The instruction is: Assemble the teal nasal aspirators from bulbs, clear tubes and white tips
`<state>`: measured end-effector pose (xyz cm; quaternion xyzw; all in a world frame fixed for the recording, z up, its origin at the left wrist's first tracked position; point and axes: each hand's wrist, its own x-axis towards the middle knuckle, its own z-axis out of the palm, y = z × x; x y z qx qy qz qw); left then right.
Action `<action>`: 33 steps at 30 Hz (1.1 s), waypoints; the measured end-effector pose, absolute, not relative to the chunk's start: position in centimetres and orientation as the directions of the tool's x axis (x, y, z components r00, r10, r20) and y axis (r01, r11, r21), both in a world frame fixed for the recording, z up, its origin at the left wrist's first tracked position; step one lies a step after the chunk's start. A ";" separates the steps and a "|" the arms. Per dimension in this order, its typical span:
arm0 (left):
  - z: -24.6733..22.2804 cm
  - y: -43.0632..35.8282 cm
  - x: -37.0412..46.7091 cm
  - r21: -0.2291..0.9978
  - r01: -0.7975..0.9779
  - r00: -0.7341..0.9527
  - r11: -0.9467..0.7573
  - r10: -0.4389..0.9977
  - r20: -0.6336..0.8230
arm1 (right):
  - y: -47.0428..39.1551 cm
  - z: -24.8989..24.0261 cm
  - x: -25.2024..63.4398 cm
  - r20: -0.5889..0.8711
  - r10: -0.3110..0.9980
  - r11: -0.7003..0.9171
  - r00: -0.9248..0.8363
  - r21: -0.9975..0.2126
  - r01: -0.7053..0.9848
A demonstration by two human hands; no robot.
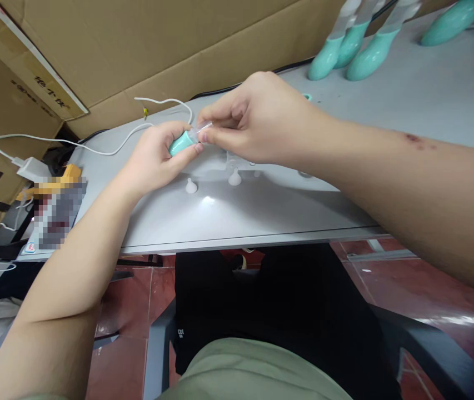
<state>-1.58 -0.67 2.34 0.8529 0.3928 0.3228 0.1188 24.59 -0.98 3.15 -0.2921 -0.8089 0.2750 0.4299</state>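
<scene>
In the head view, the left hand (pixel 157 155) gripped a teal bulb (pixel 181 144) over the counter (pixel 262 216); the right hand (pixel 257 119) pinched the clear tube (pixel 194 135) at its end. The bulb seemed light, slick, probably squeezable, best held mid-body.

Likely small workshop: grey worktable (pixel 437 105), cardboard (pixel 178 50) behind, red-tiled floor (pixel 122 350).
</scene>
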 end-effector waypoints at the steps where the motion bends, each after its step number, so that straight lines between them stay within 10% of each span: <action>1: 2.3 -0.6 -1.6 0.456 0.589 0.487 -0.667 0.743 0.459 | -0.8 3.1 24.6 0.537 0.700 0.687 -0.471 -0.687 0.238; 25: 2.4 1.1 -3.2 0.438 0.498 0.497 -0.748 0.660 0.563 | -3.6 3.9 24.2 0.622 0.668 0.682 -0.409 -0.292 0.670; 33: 2.0 2.0 -4.0 0.379 0.548 0.525 -0.746 0.659 0.539 | -4.4 3.5 22.7 0.180 0.475 0.875 -0.861 0.008 0.484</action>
